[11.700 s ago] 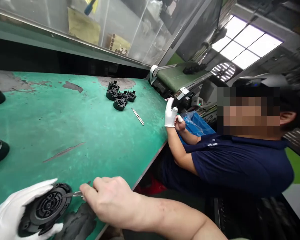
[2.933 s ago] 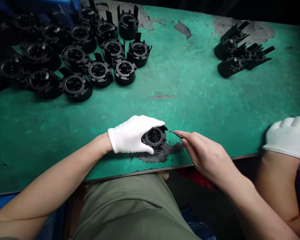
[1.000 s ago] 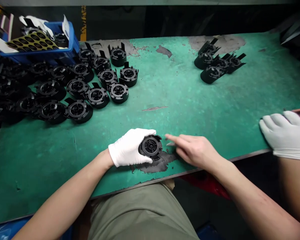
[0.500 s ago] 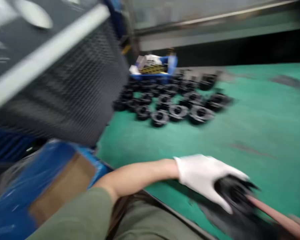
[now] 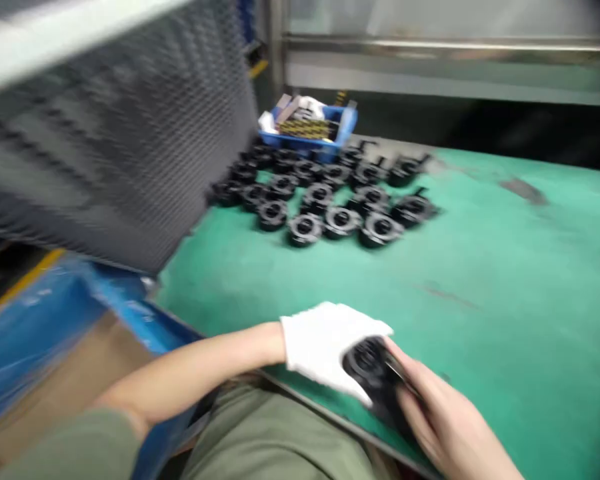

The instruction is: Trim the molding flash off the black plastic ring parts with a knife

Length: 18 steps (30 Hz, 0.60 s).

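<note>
My left hand, in a white glove, has its fingers and thumb wrapped round the left side of a black round part near the front edge of the green table. My bare right hand is at the part's right side, its fingers closed on a thin dark object that is too blurred to name. Several similar black parts with ring-shaped tops stand grouped farther back on the table.
Behind the black parts is a blue bin with mixed items. A large dark ribbed panel leans at the left. Below it lies an open box lined with blue plastic. A metal rail runs along the back.
The view has shifted. My left hand and the black part now appear farther left. My right hand, mostly out of frame before, has come into view against the part.
</note>
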{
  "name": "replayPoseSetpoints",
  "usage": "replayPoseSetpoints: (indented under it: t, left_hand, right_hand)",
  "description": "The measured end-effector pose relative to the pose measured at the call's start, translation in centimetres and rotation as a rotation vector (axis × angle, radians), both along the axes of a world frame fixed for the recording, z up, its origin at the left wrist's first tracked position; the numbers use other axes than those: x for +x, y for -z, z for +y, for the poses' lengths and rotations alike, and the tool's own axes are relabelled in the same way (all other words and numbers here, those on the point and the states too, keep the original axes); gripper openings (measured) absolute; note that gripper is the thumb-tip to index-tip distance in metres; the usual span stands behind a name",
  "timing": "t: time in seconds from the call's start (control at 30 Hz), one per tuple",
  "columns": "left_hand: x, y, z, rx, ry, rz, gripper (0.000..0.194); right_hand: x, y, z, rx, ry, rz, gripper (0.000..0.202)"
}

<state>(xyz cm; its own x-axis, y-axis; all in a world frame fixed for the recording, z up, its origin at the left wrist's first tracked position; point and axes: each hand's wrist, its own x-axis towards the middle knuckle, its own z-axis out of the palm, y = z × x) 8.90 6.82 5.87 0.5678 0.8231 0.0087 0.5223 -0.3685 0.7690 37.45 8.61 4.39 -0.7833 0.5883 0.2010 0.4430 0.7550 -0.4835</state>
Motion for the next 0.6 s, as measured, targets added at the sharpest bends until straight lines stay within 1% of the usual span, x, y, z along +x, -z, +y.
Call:
replayPoseSetpoints:
  t: [0.03, 0.07, 0.13, 0.2, 0.23, 0.3, 0.37, 0.43, 0.5, 0.53, 0.57, 0.6]
  left_hand:
    - [-0.2, 0.8, 0.0, 0.015, -0.004, 0.014, 0.081]
    - [-0.3, 1.6, 0.1, 0.044, -0.007, 0.012, 0.078]
    - [0.0, 2.7, 0.5, 0.128, 0.003, -0.028, 0.075]
    - [0.2, 3.3, 0.9, 0.213, -0.005, -0.071, 0.081]
    - [0.2, 3.5, 1.0, 0.249, -0.012, -0.079, 0.085]
    - [0.0, 3.8, 1.1, 0.316, -0.029, -0.076, 0.095]
    - [-0.3, 4.4, 1.0, 0.359, -0.037, -0.072, 0.100]
    - [-0.4, 5.1, 1.1, 0.359, -0.058, -0.083, 0.102]
    - [-0.2, 5.5, 1.5, 0.316, -0.111, -0.073, 0.108]
    - [0.0, 5.4, 1.6, 0.284, -0.142, -0.054, 0.110]
    - [0.3, 5.0, 1.7, 0.247, -0.164, -0.029, 0.109]
    - [0.6, 4.3, 1.7, 0.207, -0.174, -0.001, 0.105]
  right_hand:
    - [0.4, -0.4, -0.5, -0.033, 0.025, -0.022, 0.056]
    - [0.8, -0.8, -0.7, -0.055, 0.067, -0.028, 0.057]
    - [1.5, -1.5, -0.8, -0.050, 0.175, -0.033, 0.054]
    - [2.2, -2.1, -0.9, -0.043, 0.253, -0.027, 0.053]
    - [2.4, -2.2, -1.1, -0.039, 0.266, -0.023, 0.054]
    - [2.6, -2.1, -1.6, -0.020, 0.258, -0.028, 0.057]
    - [2.5, -1.8, -2.3, 0.009, 0.240, -0.058, 0.057]
    - [2.3, -1.4, -3.0, 0.023, 0.239, -0.092, 0.057]
    - [2.3, -1.4, -3.4, 0.011, 0.224, -0.107, 0.057]
    - [2.4, -1.5, -3.5, 0.005, 0.215, -0.108, 0.058]
    - [2.4, -1.6, -3.5, 0.006, 0.206, -0.101, 0.057]
    - [2.3, -1.6, -3.2, 0.009, 0.184, -0.080, 0.056]
